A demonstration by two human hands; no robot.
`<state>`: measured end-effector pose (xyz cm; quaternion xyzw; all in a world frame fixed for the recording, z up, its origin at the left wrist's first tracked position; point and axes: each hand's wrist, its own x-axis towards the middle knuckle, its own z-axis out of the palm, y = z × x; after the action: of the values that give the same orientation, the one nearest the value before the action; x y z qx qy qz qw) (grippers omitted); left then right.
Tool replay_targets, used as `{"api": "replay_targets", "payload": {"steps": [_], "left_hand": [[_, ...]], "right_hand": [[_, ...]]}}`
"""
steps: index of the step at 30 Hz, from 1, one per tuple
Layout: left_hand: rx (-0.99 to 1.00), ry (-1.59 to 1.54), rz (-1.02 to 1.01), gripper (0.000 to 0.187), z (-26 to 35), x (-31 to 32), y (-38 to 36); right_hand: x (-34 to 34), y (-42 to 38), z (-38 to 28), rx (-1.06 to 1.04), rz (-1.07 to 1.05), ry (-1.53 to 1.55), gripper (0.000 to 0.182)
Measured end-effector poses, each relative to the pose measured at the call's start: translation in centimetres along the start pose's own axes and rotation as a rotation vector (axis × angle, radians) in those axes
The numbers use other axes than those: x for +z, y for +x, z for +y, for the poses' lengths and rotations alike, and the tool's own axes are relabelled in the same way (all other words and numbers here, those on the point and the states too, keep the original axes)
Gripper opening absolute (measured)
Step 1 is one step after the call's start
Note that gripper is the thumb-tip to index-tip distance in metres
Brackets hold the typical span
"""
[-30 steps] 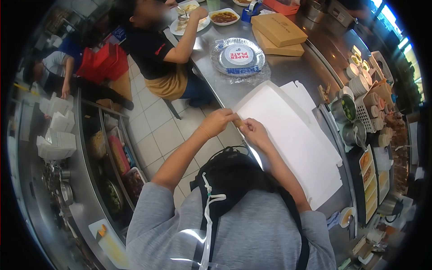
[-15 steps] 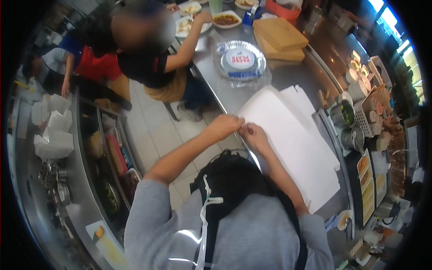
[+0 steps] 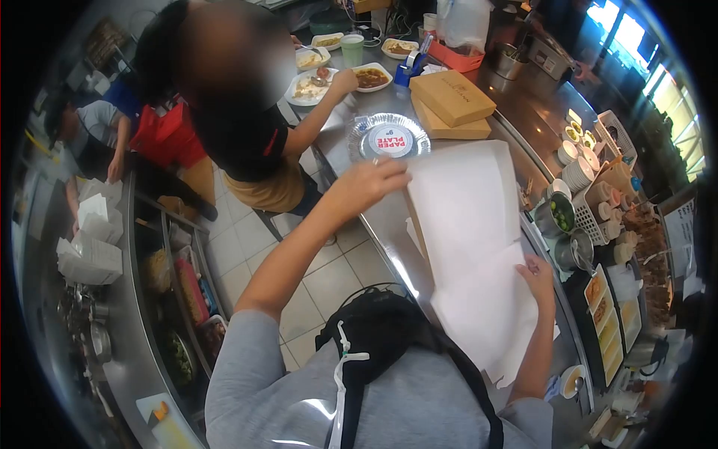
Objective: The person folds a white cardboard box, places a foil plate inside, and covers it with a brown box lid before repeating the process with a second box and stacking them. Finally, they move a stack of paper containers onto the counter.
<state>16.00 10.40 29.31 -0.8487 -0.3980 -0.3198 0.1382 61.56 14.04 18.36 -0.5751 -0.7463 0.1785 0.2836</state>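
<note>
A large white cardboard sheet [image 3: 471,232] with notched edges is raised and tilted over the steel counter in front of me. My left hand [image 3: 370,185] pinches its far left corner, fingers pressed together. At the sheet's right edge, my right hand [image 3: 537,278] grips it between thumb and fingers, partly hidden by it. More white cardboard shows beneath the raised sheet. Just beyond my left hand lies a wrapped stack of foil-rimmed plates [image 3: 390,139] with a "PAPER PLATE" label.
Brown boxes [image 3: 453,97] sit past the plates, near a blue tape dispenser [image 3: 410,69]. A person in black [image 3: 243,142] eats at the counter's left side; another person [image 3: 101,123] stands further left. Bowls, pots [image 3: 555,215] and food trays [image 3: 604,307] line the right.
My hands were close together at the sheet's left edge. Now they are apart, my left further forward and my right over at the right edge, and the sheet has been lifted and turned.
</note>
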Motion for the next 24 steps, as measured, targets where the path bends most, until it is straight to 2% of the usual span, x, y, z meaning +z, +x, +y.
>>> {"api": "replay_targets", "payload": {"steps": [2,3,5,6,8,9,10,11,12,14,15,16,18,20,21,23,24], "left_hand": [[-0.01,-0.05,0.081,0.029,-1.9,1.5,2.5],[-0.005,-0.044,0.088,0.029,-2.4,2.3,3.1],[-0.079,-0.088,0.076,0.027,-3.3,4.3,4.5],[-0.073,-0.075,0.085,0.027,-3.6,5.6,5.0],[-0.12,-0.21,0.16,0.041,-3.7,7.8,5.8],[-0.19,-0.305,0.131,0.048,-2.4,7.4,6.6],[-0.257,-0.4,0.101,0.056,-0.6,7.0,7.1],[-0.257,-0.353,0.046,0.06,0.9,7.5,7.0],[-0.259,-0.31,-0.011,0.064,2.7,8.2,6.6],[-0.161,-0.293,-0.195,0.065,7.2,9.9,4.7],[-0.048,-0.367,-0.282,0.066,9.6,11.2,2.7],[0.022,-0.423,-0.535,0.067,11.9,11.7,1.4],[0.08,-0.459,-0.7,0.082,15.7,11.2,-1.3],[0.086,-0.356,-0.82,0.092,17.0,12.2,-3.7],[0.072,-0.29,-0.866,0.095,17.2,12.7,-4.4],[0.055,-0.293,-0.88,0.094,16.9,12.8,-4.7],[0.031,-0.295,-0.893,0.094,16.7,13.0,-4.9]], "right_hand": [[-0.9,1.7,0.2,0.369,-0.528,-0.126,0.044],[-0.9,1.7,0.3,0.363,-0.52,-0.127,0.044],[0.0,1.5,1.1,0.284,-0.485,0.505,0.037],[0.4,1.4,1.8,0.268,-0.478,0.506,0.037],[1.2,1.2,4.5,0.217,-0.331,0.407,0.046],[1.5,0.8,5.4,0.2,-0.328,0.411,0.046],[1.8,0.5,6.1,0.323,-0.204,0.49,0.049],[2.1,0.8,6.5,0.446,-0.079,0.57,0.052],[2.1,1.5,6.5,0.436,-0.075,0.577,0.052],[1.4,1.8,6.3,0.461,-0.108,0.72,0.058],[1.2,2.0,5.2,0.468,-0.106,0.726,0.058],[1.1,2.3,3.4,0.447,-0.089,0.675,0.058],[2.1,1.9,2.9,0.435,-0.07,0.621,0.058],[5.0,2.1,4.1,0.618,0.093,0.54,0.061],[6.1,1.6,4.6,0.617,0.095,0.54,0.061],[8.0,0.0,4.8,0.273,0.156,0.119,0.063],[7.6,-1.2,1.3,0.172,0.206,-0.114,0.062]]}}
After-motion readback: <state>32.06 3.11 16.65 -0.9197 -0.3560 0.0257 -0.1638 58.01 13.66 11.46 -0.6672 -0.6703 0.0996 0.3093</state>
